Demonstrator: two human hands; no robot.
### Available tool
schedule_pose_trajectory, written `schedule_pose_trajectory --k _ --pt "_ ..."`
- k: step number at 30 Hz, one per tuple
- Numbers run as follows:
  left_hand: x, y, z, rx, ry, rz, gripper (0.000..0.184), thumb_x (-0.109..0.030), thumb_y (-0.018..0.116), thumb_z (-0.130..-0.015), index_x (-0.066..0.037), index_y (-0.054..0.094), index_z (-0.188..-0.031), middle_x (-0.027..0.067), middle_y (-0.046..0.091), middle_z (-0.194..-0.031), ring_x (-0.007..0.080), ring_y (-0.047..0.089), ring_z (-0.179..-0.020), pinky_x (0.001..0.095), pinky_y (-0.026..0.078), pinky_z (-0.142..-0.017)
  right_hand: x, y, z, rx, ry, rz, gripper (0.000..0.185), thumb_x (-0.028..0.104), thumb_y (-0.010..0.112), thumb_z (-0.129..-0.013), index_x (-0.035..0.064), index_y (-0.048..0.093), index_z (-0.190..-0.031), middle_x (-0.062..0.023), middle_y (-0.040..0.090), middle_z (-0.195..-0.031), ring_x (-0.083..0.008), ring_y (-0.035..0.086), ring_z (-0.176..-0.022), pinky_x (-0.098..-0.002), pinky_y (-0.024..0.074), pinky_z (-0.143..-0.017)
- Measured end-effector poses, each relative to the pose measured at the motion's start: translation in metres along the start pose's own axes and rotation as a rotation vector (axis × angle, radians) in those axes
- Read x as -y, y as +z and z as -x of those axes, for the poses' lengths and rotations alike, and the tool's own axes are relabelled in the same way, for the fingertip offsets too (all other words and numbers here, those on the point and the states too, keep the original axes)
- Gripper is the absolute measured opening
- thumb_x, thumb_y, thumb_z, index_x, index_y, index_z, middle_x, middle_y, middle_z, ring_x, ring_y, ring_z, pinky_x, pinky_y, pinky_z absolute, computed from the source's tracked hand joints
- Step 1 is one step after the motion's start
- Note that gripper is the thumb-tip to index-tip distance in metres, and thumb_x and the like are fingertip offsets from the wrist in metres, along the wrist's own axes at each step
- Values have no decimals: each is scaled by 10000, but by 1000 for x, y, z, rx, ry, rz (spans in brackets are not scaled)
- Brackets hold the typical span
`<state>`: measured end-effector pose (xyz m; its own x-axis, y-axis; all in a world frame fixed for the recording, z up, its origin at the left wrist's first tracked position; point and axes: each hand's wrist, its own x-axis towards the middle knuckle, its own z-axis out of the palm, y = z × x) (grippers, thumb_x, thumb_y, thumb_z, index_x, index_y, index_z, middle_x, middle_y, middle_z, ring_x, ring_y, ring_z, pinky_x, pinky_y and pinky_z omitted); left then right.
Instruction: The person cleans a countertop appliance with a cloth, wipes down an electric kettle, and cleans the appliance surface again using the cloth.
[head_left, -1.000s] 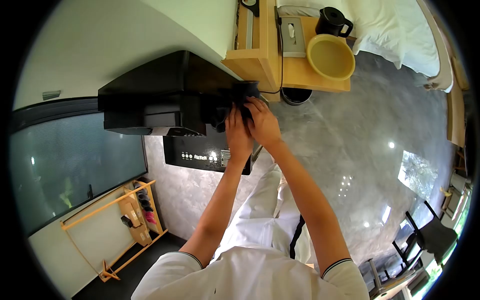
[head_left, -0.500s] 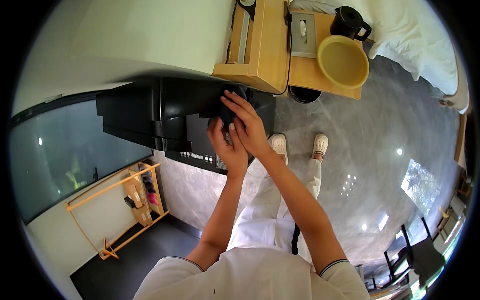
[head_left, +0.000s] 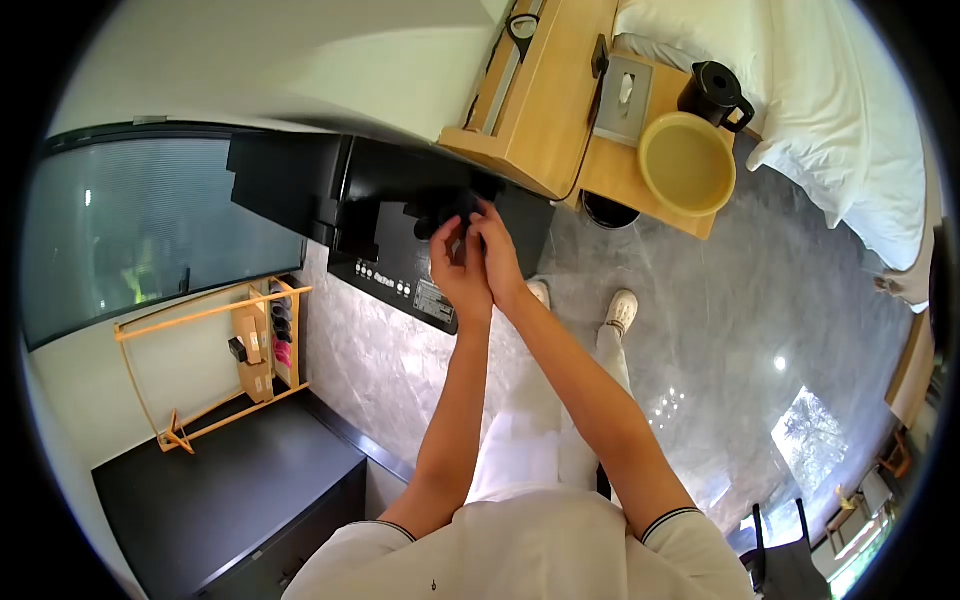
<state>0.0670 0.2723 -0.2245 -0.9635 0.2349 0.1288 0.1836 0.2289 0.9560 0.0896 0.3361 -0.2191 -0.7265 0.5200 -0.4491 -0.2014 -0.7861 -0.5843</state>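
Note:
Both hands are close together over a black cabinet-like unit [head_left: 385,170] with a flat lower surface, where white markings and a printed label [head_left: 433,301] show at the front edge. My left hand [head_left: 462,270] has its fingers curled against a dark item [head_left: 460,207]. From the right side, my right hand [head_left: 496,250] pinches the same item with its fingertips. The item is nearly black against the black unit, so its kind and outline cannot be made out. The palms partly hide it.
On a wooden shelf to the right stand a yellow basin [head_left: 686,165], a black kettle [head_left: 715,95] and a grey tissue box [head_left: 622,98]. A black bin [head_left: 608,211] sits beneath. A wooden rack [head_left: 215,315] with boxes and shoes stands at left.
My fingers were spread flatter over the dark item; now they are drawn in around it and the hands sit slightly lower. The view has turned a little.

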Motion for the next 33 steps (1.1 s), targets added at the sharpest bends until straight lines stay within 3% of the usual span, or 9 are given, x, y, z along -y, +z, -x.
schedule_pose_trajectory --k 3,7,11,12,15,18,24,30,33 --pt "-29 -11 3 80 12 131 369 70 633 -1138 19 627 -1503 158 726 -1444 246 702 -1363 366 563 -1156 -1 7 16 80 1 -57 464 185 596 -1188 32 583 -1625 -79 724 -1379 -174 663 -1271 -324 519 -1138" --pt "-91 -45 -3 216 170 -15 401 83 597 -1131 33 627 -1528 181 717 -1499 298 673 -1458 400 523 -1245 26 46 33 -14 -453 170 473 102 715 -1131 29 615 -1587 -99 747 -1349 -191 691 -1231 -325 532 -1113" --pt "-159 -104 -13 175 696 -324 317 29 667 -1069 35 731 -1380 213 761 -1444 356 728 -1344 444 561 -1156 66 100 51 -83 -830 400 450 93 811 -1080 34 686 -1508 -164 744 -1401 -223 706 -1239 -331 539 -1093" --pt "-171 -118 -18 140 723 -339 300 16 683 -1050 14 751 -1342 216 776 -1408 358 729 -1302 455 534 -1157 72 115 51 -102 -940 456 461 135 814 -1058 74 713 -1504 -171 733 -1443 -370 672 -1286 -443 521 -1136" --pt "-191 -149 -70 178 768 -453 388 -199 642 -1138 1 724 -1460 193 712 -1546 389 606 -1490 507 426 -1279 68 136 22 -179 -1203 590 428 140 771 -1084 87 716 -1505 -159 698 -1501 -392 602 -1391 -474 472 -1194" --pt "-208 -151 -138 348 875 -770 525 -354 615 -1171 -83 655 -1619 172 604 -1702 435 470 -1634 568 340 -1352 44 128 4 -239 -1144 606 420 160 699 -1136 93 694 -1550 -200 615 -1569 -416 569 -1449 -493 433 -1258" --pt "-198 -134 -170 590 967 -871 784 -583 692 -1099 -281 473 -1788 173 353 -1881 563 298 -1701 675 193 -1403 -26 73 -30 -423 -987 642 424 151 650 -1158 73 648 -1574 -244 645 -1442 -468 617 -1379 -507 477 -1204" --pt "-194 -135 -166 578 1002 -870 786 -563 666 -1117 -290 423 -1813 170 303 -1902 600 261 -1699 696 206 -1391 -88 0 -80 -636 -714 872 377 242 693 -1138 78 677 -1478 -268 749 -1354 -529 673 -1300 -557 535 -1111" --pt "-198 -140 -172 637 961 -883 664 -528 545 -1184 -311 440 -1803 158 302 -1906 579 262 -1709 667 218 -1401 -81 17 -95 -784 -495 632 401 270 726 -1113 69 674 -1456 -282 768 -1346 -532 708 -1243 -561 561 -1070"
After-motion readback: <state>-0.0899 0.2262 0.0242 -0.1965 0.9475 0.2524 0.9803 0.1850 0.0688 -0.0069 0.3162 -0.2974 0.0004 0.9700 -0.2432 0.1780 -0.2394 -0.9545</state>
